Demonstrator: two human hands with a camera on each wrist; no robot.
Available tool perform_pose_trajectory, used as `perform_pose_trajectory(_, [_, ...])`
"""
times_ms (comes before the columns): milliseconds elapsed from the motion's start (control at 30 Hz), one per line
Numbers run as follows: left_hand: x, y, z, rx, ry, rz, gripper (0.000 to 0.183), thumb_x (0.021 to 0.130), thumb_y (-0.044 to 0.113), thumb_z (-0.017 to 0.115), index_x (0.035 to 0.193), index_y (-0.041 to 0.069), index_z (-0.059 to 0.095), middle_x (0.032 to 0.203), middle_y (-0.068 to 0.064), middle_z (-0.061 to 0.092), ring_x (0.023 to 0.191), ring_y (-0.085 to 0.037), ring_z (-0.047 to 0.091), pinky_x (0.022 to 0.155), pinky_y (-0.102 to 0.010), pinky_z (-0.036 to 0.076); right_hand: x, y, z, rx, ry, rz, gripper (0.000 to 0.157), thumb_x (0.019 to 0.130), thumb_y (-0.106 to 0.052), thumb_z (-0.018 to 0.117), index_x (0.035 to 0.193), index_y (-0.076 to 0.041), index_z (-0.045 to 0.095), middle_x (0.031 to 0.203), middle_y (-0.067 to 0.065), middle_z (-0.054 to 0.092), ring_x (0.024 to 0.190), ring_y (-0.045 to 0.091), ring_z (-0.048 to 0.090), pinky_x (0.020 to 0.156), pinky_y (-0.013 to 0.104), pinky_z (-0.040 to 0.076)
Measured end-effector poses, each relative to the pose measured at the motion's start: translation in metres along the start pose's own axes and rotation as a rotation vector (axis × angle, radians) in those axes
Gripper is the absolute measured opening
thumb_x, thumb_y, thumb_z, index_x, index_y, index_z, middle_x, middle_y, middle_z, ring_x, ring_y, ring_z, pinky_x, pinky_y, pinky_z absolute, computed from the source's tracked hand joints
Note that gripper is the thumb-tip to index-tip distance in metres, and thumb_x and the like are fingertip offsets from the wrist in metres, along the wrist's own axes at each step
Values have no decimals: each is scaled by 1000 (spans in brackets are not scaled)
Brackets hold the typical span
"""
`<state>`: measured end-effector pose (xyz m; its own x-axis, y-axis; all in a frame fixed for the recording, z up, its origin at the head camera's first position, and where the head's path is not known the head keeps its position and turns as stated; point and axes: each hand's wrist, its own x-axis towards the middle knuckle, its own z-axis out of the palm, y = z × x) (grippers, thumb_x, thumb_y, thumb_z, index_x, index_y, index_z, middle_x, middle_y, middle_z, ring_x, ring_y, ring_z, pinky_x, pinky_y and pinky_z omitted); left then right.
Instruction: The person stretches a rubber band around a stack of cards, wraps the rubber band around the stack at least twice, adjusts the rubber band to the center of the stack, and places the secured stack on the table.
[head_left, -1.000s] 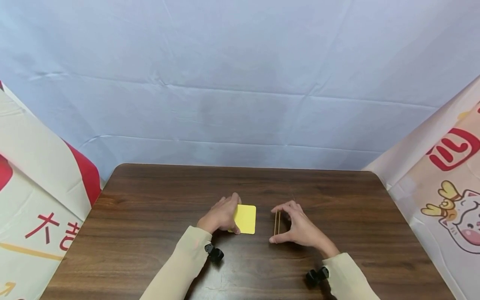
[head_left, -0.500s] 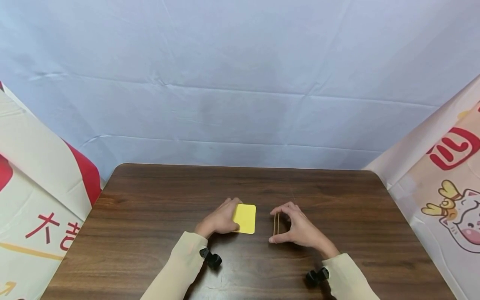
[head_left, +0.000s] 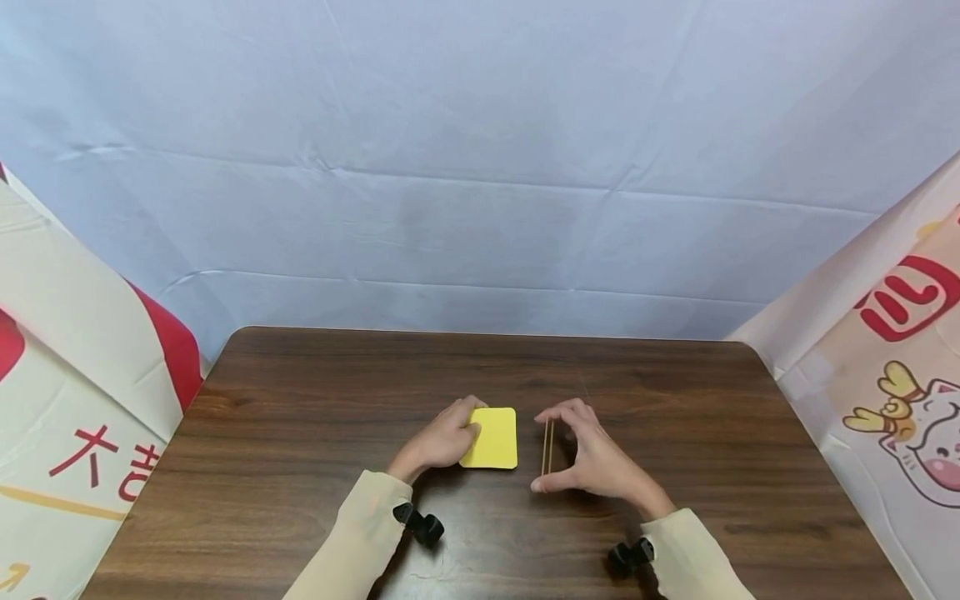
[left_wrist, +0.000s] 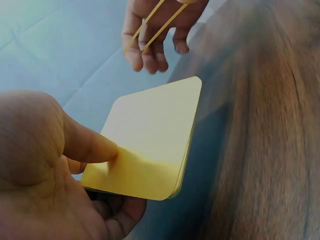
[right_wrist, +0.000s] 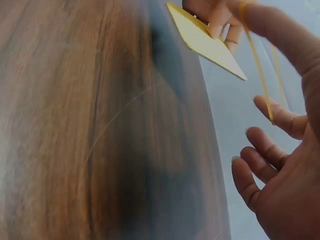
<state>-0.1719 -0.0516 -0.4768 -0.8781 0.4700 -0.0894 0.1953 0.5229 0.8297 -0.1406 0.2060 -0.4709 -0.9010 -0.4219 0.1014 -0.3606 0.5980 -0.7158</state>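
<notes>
My left hand [head_left: 444, 437] grips a thin stack of yellow cards [head_left: 495, 439] with rounded corners. In the left wrist view the thumb presses on the top card and the fingers lie underneath, partly hidden by the stack. Across a small gap, my right hand [head_left: 596, 462] faces the cards' right edge. A yellowish rubber band [right_wrist: 259, 75] is looped over its thumb and index finger and stretched into two parallel strands between them. The other right fingers are loosely bent and spread, with nothing in them. Band and cards are apart.
Both hands are above a dark wood-grain table [head_left: 300, 467]. A pale cloth [head_left: 480, 167] hangs behind its far edge. Printed banners stand at the left side [head_left: 82, 400] and right side [head_left: 892, 375]. A small black camera is strapped at each wrist.
My left thumb has moved from the cards' near edge up onto their top face, and the stack has shifted slightly right. My right hand, with the stretched band, has come slightly left.
</notes>
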Motion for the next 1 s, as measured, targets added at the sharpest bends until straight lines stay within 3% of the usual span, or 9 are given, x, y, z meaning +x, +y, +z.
perform_pose_trajectory(233, [-6,12,0,-255,-57,-5,21,96,7,43,114,6,54,88,-10,54,70,-20,54,66,-33,45,5,-13,1,-8,20,-85,96,45,-58,87,125,-23,47,124,-5,33,116,15,33,88,47,40])
perform_pose_trajectory(367, [-12,28,-5,-319,-99,9,22,95,3,43,113,2,55,89,-13,55,73,-21,54,68,-34,44,8,-21,0,-21,-5,-113,103,43,-58,88,127,-19,44,128,-5,30,119,14,29,90,48,38])
perform_pose_trajectory(467, [-12,31,-7,-354,-135,7,24,95,3,42,115,2,55,91,-12,56,75,-21,54,71,-34,44,9,-25,0,-23,-31,-131,106,42,-58,88,129,-17,42,129,-5,28,121,14,25,92,48,37])
perform_pose_trajectory(533, [-9,25,-5,-383,-161,7,25,96,5,42,116,6,56,93,-9,56,78,-20,53,72,-33,44,10,-28,1,-16,-44,-144,107,42,-58,88,129,-17,41,130,-5,28,122,14,25,92,48,38])
perform_pose_trajectory(667, [-10,27,-5,-467,-207,5,26,96,6,41,116,8,57,99,-9,56,84,-21,53,77,-34,43,11,-34,1,-6,-62,-164,106,41,-52,91,128,-18,40,131,-4,27,122,14,25,92,47,39])
perform_pose_trajectory(800, [-11,30,-5,-523,-233,6,25,97,7,41,117,8,57,102,-10,56,86,-21,53,79,-34,43,12,-38,2,-9,-69,-170,103,43,-56,89,126,-21,39,131,-3,27,121,15,25,91,46,39])
perform_pose_trajectory(1000, [-14,33,-6,-639,-210,34,24,99,8,44,120,1,54,94,-13,59,77,-20,59,72,-31,48,10,-38,2,-10,-66,-123,93,48,-61,85,125,-30,43,124,-7,36,116,12,33,90,45,40])
